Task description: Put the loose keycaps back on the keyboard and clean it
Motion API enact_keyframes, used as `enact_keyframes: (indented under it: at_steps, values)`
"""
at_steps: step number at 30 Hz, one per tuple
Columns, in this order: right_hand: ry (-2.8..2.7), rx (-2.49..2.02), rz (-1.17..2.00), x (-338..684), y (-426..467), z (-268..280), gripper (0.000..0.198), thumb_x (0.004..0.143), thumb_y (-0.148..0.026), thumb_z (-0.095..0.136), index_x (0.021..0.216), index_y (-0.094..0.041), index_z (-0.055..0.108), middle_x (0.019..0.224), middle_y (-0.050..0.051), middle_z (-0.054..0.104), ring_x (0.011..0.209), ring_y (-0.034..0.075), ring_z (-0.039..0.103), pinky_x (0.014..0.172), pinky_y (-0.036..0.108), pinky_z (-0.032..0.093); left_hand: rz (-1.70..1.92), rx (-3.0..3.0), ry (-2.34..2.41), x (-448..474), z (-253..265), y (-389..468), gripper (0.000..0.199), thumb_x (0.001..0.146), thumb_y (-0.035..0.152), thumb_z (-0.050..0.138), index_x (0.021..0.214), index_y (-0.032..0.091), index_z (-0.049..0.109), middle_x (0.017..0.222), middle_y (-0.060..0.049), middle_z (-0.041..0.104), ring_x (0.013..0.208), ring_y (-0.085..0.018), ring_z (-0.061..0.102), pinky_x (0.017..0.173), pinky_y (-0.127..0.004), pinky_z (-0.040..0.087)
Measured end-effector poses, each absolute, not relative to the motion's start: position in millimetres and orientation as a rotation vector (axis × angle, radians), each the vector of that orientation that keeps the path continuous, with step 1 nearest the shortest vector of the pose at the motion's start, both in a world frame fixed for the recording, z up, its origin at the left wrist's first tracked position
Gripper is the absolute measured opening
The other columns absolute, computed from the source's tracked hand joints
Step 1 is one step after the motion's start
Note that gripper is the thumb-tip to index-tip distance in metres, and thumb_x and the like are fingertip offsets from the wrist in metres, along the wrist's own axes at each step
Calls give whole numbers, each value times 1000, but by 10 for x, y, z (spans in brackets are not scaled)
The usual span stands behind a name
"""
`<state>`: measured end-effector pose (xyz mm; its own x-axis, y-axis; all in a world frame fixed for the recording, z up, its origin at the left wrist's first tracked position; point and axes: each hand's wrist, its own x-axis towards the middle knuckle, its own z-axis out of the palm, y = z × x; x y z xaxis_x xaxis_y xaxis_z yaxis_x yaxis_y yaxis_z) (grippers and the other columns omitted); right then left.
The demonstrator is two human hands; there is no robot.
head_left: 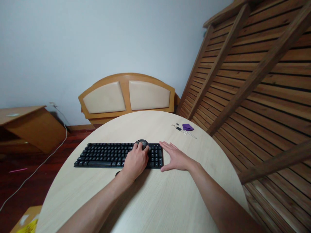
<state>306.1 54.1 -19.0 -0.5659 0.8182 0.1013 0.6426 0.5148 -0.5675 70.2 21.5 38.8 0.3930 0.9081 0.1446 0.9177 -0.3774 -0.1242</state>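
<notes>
I see the keyboard (104,155) lying lengthwise nine-to-three; my right grip (176,159) is spread at its three o'clock end, my left grip (136,160) clamped on a round black object (145,143).

Black keyboard (104,156), lying flat before you on the pale round table (157,200), long edges running left to right, space bar toward you. A round, dark object (143,141) (partly hidden beneath your left hand (136,159)) sits over its rear edge, right of centre.

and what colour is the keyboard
The keyboard is black, with small pale markings; it shows best in the head view.
</notes>
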Motion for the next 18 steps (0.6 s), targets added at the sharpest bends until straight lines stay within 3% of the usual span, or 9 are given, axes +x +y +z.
enact_keyframes:
  at_steps: [18]
  values:
    - [-2385,-1234,679,3042,521,-162,132,57,-68,84,161,-23,18,165,14,22,153,33,19,125,54,12,-18,-2481,-1550,613,278,-172,50,92,13,51,142,17,53,110,-13,59,103,-28,54,74,-35,57]
